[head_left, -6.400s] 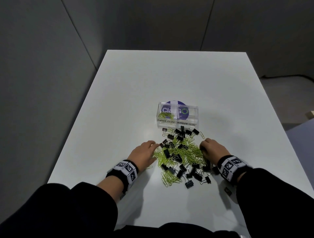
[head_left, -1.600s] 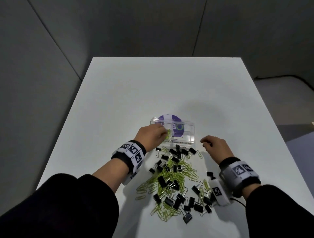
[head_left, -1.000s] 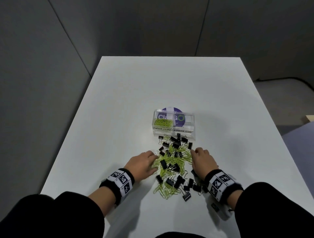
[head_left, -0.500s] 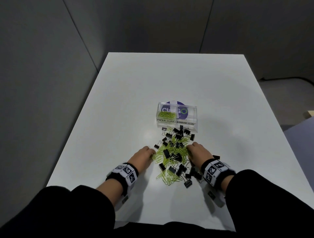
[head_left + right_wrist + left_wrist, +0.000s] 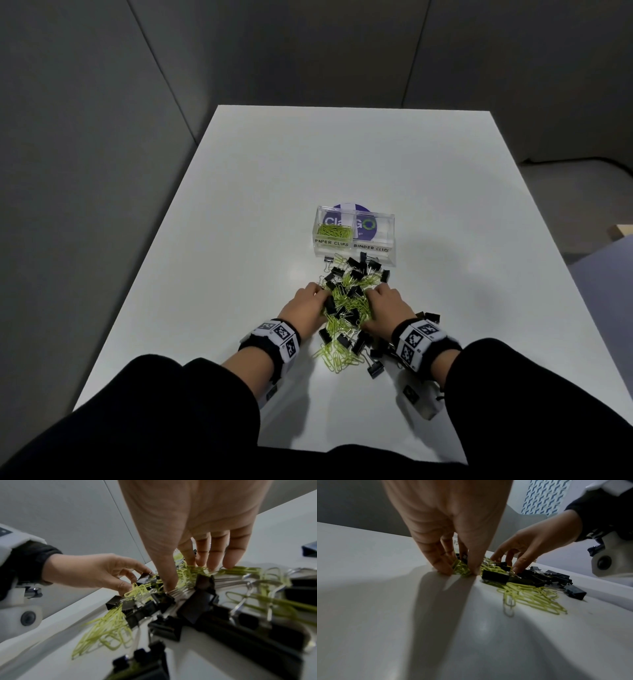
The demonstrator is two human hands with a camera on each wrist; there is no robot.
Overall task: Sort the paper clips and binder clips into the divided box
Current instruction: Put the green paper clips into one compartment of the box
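A grey panelled wall (image 5: 308, 51) closes the room behind a white, smooth, rectangular table (image 5: 342, 164). Black sleeves (image 5: 171, 411) fill the near edge, each wrist wearing a band (image 5: 281, 337) printed with black-and-white square markers.

Past the middle of the table stands the box (image 5: 356, 236), clear hard plastic, split by a divider into a left and a right compartment. Hand-lettered labels on its near wall read "PAPER CLIPS" on the left and "BINDER CLIPS" on the right. Under it lies a purple round sticker (image 5: 363, 222) with white letters "Cla" and "GO" and a green ring. The left compartment holds a heap of lime-green paper clips; the right looks empty of clips.

Just near of the box spreads the mixed pile: thin, looped green wire paper clips (image 5: 342, 356) tangled with black folded-metal binder clips (image 5: 375, 370) with silver wire handles.

The left hand (image 5: 303, 308) sits at the pile's left edge, fingertips (image 5: 444, 570) down on the table, thumb and fingers drawn together, pinching a few paper clips. The right hand (image 5: 387, 308) sits on the pile's right side, fingers (image 5: 212, 555) spread and bent down onto the clips; whether it grips any, I cannot tell.
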